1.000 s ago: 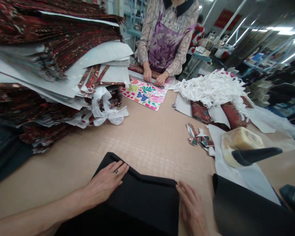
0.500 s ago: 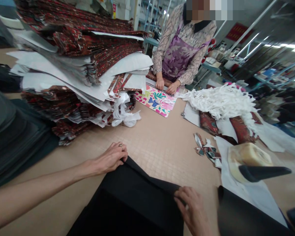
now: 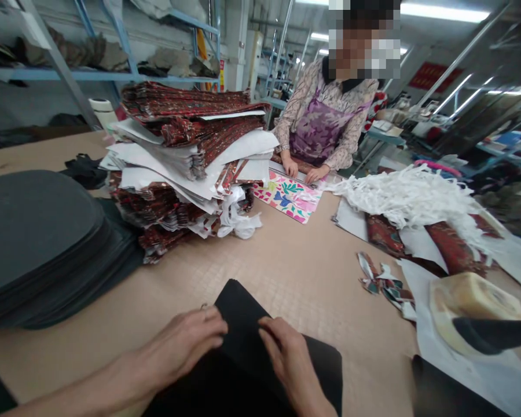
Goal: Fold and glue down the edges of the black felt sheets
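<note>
A black fabric-like sheet [image 3: 238,307] with rounded corners lies on the table in front of me, its near part running out of the bottom of the view. My left hand [image 3: 191,341] is at the sheet's left side, fingers curled and pressed together on the black material. Over the middle of the sheet, my right hand [image 3: 286,359] closes thumb and fingers in a pinch on it. The far edge of the sheet extends beyond both hands. What exactly lies under the fingertips is dark and hard to make out.
At left rises a stack of dark rounded pieces [image 3: 39,231]; behind it, a tall pile of red patterned pieces [image 3: 191,139]. A tape dispenser [image 3: 473,313], fabric scraps [image 3: 386,284] and white strips [image 3: 408,191] lie at right. Across the table, a person [image 3: 325,121] handles a floral sheet [image 3: 289,197].
Both hands have come back from the sheet's far edge and closer together. That edge, held and lifted before, now lies spread out beyond them. My view has tilted up.
</note>
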`<state>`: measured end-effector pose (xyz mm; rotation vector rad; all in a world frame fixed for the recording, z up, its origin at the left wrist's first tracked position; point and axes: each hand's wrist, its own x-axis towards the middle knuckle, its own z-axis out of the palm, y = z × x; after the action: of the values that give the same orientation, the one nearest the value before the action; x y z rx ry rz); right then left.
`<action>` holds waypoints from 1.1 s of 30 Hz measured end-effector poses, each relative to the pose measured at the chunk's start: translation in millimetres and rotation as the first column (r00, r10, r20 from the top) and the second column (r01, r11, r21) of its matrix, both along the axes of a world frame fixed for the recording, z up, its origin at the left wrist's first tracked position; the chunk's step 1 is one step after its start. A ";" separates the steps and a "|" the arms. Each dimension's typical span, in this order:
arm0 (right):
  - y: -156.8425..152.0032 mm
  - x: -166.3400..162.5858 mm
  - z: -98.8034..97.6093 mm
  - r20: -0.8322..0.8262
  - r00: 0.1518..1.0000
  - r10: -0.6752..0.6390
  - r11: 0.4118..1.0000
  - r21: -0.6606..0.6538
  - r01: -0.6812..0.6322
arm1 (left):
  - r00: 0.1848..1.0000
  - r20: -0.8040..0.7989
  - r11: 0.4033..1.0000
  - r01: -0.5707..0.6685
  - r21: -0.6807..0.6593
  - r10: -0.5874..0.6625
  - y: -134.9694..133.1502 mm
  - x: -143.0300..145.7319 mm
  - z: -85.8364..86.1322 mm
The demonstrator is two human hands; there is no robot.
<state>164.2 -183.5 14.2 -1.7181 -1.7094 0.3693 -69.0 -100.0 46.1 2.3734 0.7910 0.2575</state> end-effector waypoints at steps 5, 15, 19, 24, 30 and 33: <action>22.7 -30.2 -41.2 0.072 0.997 -0.023 0.997 0.073 0.017 | 0.955 -0.187 0.973 -0.222 0.067 0.231 49.4 58.4 -31.9; 38.0 -10.3 -41.1 0.092 0.996 0.005 0.996 0.083 -0.013 | 0.946 -0.115 0.952 -0.295 0.081 0.303 38.7 42.1 -51.8; 47.8 -8.9 -44.4 0.095 0.995 0.006 0.998 0.055 -0.012 | 0.957 -0.031 0.956 -0.285 0.074 0.288 39.8 41.8 -57.2; 56.2 -9.0 -43.0 0.025 1.000 -0.017 0.998 -0.057 0.018 | 0.952 0.196 0.941 -0.272 0.200 0.234 34.0 41.9 -59.0; 61.2 -14.6 -38.2 -0.136 0.989 -0.065 0.983 -0.178 0.040 | 0.937 0.338 0.941 -0.191 0.278 0.090 31.8 35.2 -47.0; 53.3 -15.7 -38.6 -0.204 0.969 -0.136 0.977 -0.189 0.097 | 0.927 0.372 0.970 -0.127 0.206 0.042 27.9 30.7 -47.0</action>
<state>148.5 -130.2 -24.4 -1.8223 -1.4480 0.6469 -38.3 -72.1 -0.9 2.3945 0.7144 0.8415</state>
